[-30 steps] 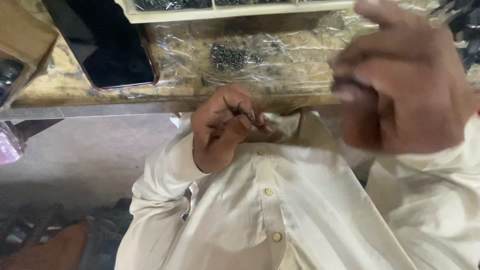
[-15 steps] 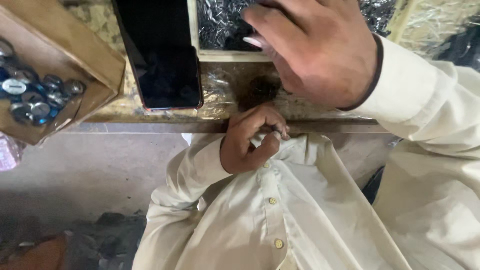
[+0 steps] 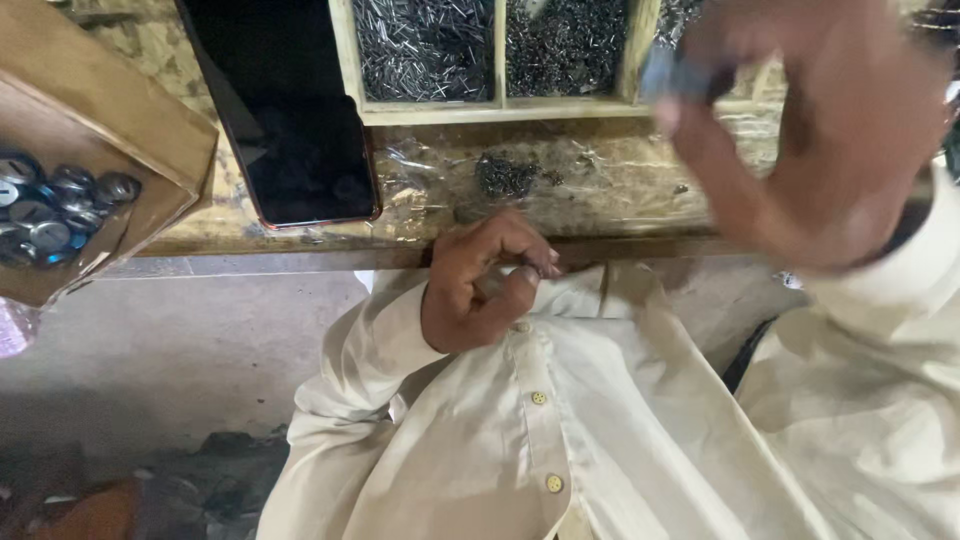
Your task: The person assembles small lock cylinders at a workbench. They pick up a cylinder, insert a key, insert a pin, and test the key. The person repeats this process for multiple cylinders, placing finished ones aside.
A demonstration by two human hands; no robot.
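Note:
My left hand [image 3: 478, 290] rests curled against the front of my cream shirt [image 3: 560, 420], just below the edge of the workbench [image 3: 600, 195]. Its fingertips are pinched together, and nothing shows between them. My right hand [image 3: 820, 130] is raised close to the camera at the upper right and is blurred. Its fingertips pinch a small grey-blue piece [image 3: 672, 75] in front of a wooden compartment tray [image 3: 500, 105].
The tray holds thin metal pins [image 3: 425, 45] and small dark screws [image 3: 565, 45]. A dark phone [image 3: 300, 150] lies on the plastic-covered bench beside a small heap of dark bits [image 3: 505, 175]. A wooden box [image 3: 120, 110] with round metal caps [image 3: 55, 205] stands at the left.
My right hand has come off the tray and moved right, toward the camera, with a small piece pinched in it. My left hand has stayed at my chest.

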